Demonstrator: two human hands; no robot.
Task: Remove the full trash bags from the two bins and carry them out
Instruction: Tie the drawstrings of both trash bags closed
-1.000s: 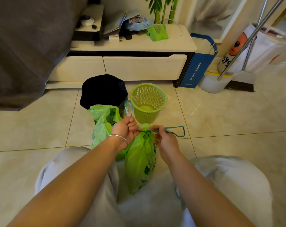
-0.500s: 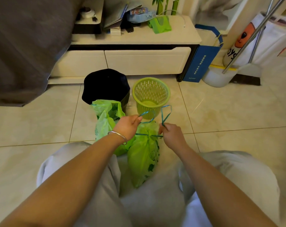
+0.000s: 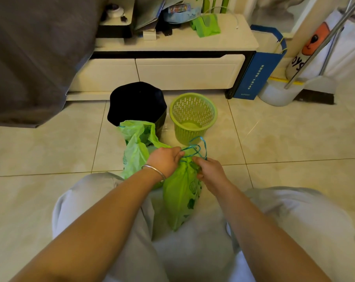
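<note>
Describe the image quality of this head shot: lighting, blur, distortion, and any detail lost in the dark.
Head view: warm, dim indoor light with a yellowish cast; wide-angle lens bends the cabinet edge and floor tile lines; forearms at the bottom look soft and stretched; the black bin is an almost featureless dark shape; left hand, right hand and green bag stay fairly sharp.

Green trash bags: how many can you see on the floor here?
2. One bag sits between the person's knees, its blue drawstring held by both hands. The other bag stands open behind the left hand, beside the black bin.
</note>
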